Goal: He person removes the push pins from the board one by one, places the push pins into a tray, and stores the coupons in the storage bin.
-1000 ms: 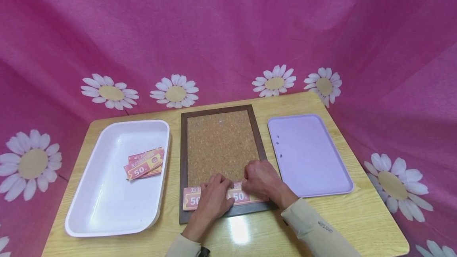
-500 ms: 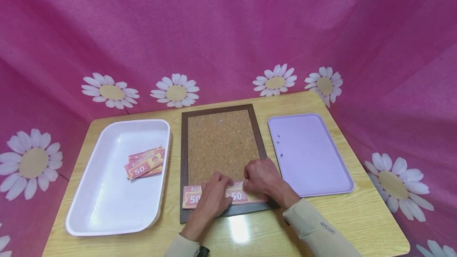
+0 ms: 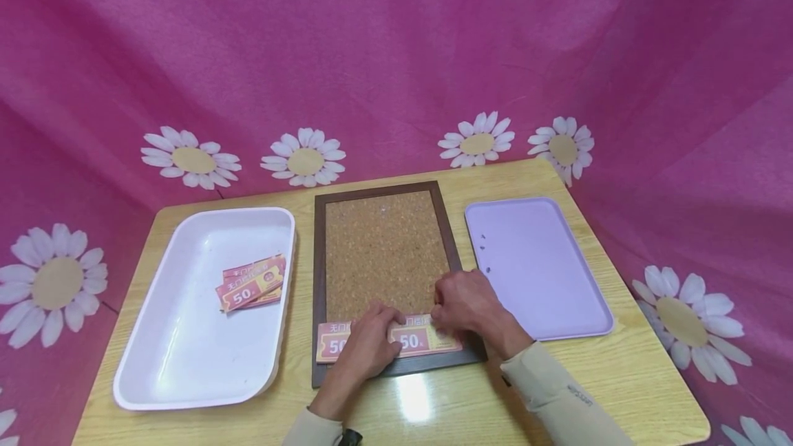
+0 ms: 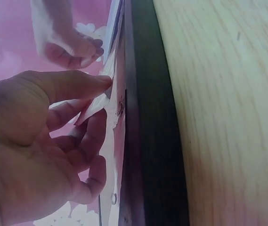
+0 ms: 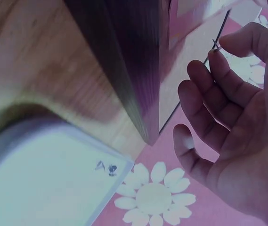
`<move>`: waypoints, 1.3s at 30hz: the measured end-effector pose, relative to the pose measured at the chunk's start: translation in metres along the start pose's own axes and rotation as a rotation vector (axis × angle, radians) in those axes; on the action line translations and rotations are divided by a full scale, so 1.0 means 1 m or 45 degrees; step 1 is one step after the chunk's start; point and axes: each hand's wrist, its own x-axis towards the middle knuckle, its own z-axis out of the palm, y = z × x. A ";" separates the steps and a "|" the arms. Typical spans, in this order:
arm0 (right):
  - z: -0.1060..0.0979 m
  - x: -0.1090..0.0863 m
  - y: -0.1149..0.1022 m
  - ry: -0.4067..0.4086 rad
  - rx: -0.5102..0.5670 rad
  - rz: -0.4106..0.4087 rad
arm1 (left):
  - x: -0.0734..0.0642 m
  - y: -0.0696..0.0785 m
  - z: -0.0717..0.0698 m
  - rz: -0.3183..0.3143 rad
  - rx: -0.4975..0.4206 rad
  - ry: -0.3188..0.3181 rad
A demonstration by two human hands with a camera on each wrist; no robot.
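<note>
On the lower edge of a framed cork board lie two pink-and-yellow "50" coupons, a left coupon and a right coupon. My left hand covers the place where they meet. In the left wrist view, its thumb and fingers pinch a raised edge of paper. A small tack head shows lower on the paper. My right hand is over the right coupon's right end. Between its thumb and index fingertip it pinches a thumbtack, its thin point sticking out.
At left stands a white basin with several more coupons inside. A purple tray lies right of the board, with several small dark tacks along its left side. A flowered pink cloth hangs behind the table.
My right hand has shifted slightly right and up, uncovering more of the right coupon. My left hand has stayed nearly where it was.
</note>
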 end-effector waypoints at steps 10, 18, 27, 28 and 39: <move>-0.014 0.001 0.022 0.008 0.005 0.035 | 0.002 0.001 -0.018 -0.111 -0.129 -0.055; -0.011 -0.007 0.037 -0.006 0.024 0.108 | -0.007 -0.008 -0.029 -0.085 -0.148 0.036; -0.008 -0.010 0.048 0.014 0.027 0.144 | -0.015 -0.019 -0.057 -0.110 -0.184 0.129; -0.008 -0.011 0.049 0.022 0.034 0.147 | -0.016 -0.020 -0.061 -0.129 -0.182 0.142; -0.007 -0.020 0.068 0.035 0.089 0.223 | -0.038 -0.047 -0.100 -0.251 -0.185 0.314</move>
